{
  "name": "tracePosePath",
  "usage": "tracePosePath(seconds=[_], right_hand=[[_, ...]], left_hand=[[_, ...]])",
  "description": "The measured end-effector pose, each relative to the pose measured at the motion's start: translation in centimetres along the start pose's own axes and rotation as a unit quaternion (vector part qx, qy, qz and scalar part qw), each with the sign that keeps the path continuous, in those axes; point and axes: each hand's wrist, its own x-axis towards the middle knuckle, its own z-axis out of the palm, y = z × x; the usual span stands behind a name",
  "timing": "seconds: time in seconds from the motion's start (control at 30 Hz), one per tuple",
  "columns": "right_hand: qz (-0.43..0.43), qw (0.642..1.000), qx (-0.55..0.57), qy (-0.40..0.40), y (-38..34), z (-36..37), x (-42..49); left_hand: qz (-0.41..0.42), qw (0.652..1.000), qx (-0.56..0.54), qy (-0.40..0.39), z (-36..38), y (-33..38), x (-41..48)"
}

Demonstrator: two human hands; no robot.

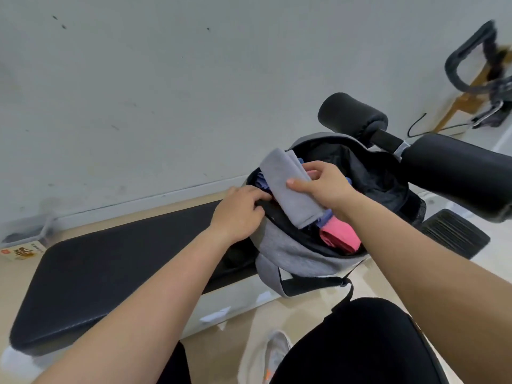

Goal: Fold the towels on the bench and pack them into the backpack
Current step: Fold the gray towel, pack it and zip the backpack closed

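I am at the packing step; my right hand (321,187) grips the folded grey cloth towel (291,195), half inside the open grey fabric backpack (293,254) at centre frame; my left hand (238,214) curls round its rim; next, I judge, the towel needs pushing down beside the folded pink towel (342,238).

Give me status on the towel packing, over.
Left hand grips backpack rim, holding it open. Right hand holds grey towel, folded, over the opening. Pink towel and blue towel already inside, crowding the space.

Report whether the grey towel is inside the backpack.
Not fully: the grey towel sticks out of the open backpack, right hand gripping it.
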Motion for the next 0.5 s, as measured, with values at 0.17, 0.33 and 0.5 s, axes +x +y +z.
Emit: tracePosePath(seconds=[0.17,0.33,0.5], right_hand=[[-0.007,0.982,-0.188,-0.007,1.1,-0.3,2.8],[0.012,0.954,-0.270,-0.127,2.2,2.0,3.2],[-0.017,0.897,-0.423,-0.125,3.5,3.9,3.2]], left_hand=[[0.073,0.982,0.149,-0.092,-0.1,-1.0,1.4],[0.094,0.987,0.110,-0.064,-1.7,-2.4,1.0],[0.067,0.992,0.073,-0.074,-2.3,-2.7,0.3]])
